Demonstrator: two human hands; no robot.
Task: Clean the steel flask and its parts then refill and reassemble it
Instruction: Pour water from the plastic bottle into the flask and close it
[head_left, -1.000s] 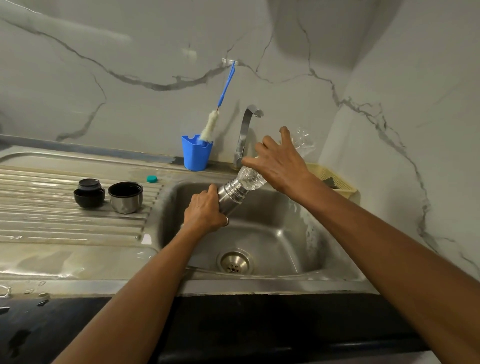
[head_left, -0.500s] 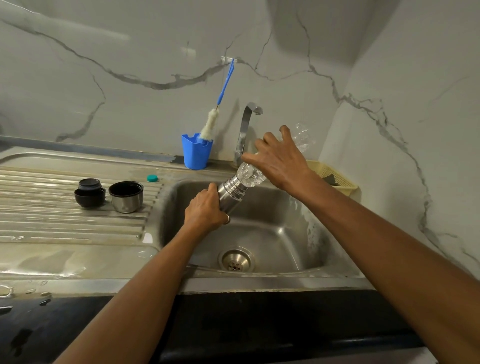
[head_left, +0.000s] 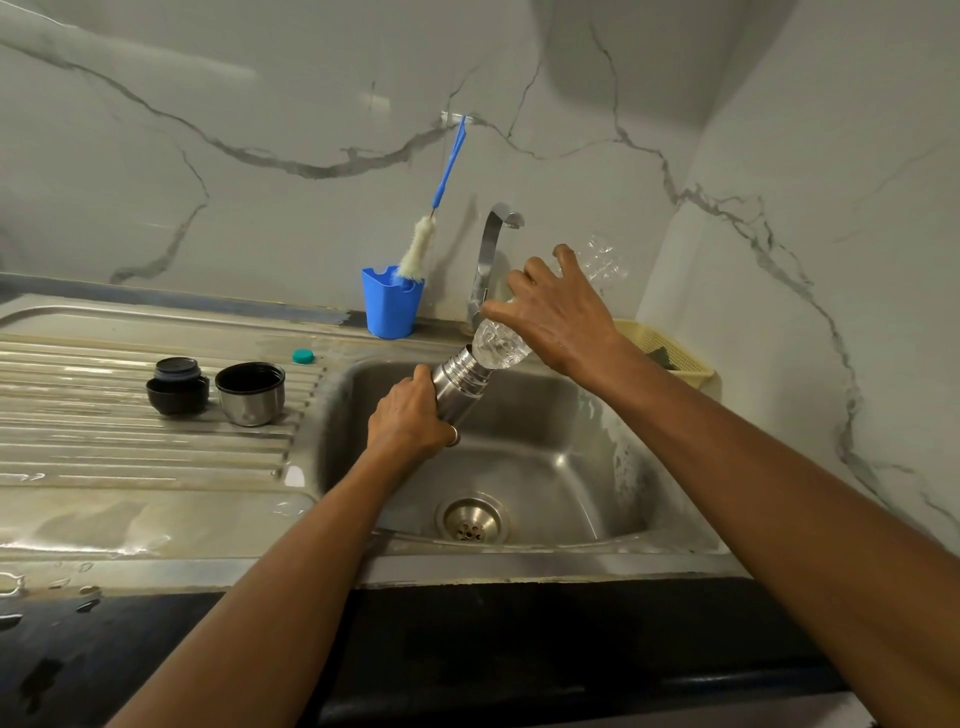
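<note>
Flask (head_left: 460, 384), brushed steel with a ribbed neck, tilts over the sink (head_left: 545, 467), the left hand (head_left: 408, 421) gripping its body with curled fingers. The right hand (head_left: 558, 317) wraps a clear bottle (head_left: 501, 345), tipped so its neck meets the flask's mouth. The left hand hides the flask's lower half, and the right covers the bottle's middle. A steel cup (head_left: 251, 393) and black stopper (head_left: 176, 384) stand on the drainboard (head_left: 104, 457).
</note>
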